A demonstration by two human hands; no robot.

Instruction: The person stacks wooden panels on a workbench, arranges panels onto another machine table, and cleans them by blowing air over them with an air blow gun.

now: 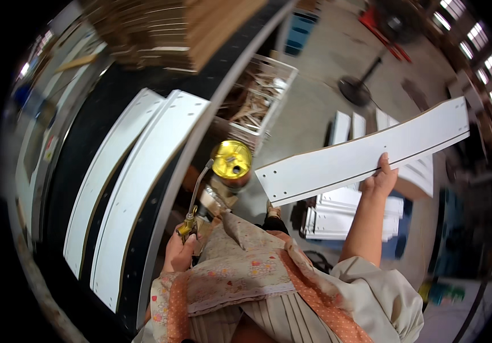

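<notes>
My right hand grips the lower edge of a long white board with small drilled holes, held up in the air to my right. My left hand is closed around a yellow-green nozzle tool with a thin hose rising from it. Just beyond that hand stands a shiny gold can. Two similar white boards lie side by side on a dark worktable to my left.
A stack of white boards lies on the floor below the raised one. A white crate of wood scraps stands by the table's edge. Brown panels pile up at the far end. A pedestal fan stands further off.
</notes>
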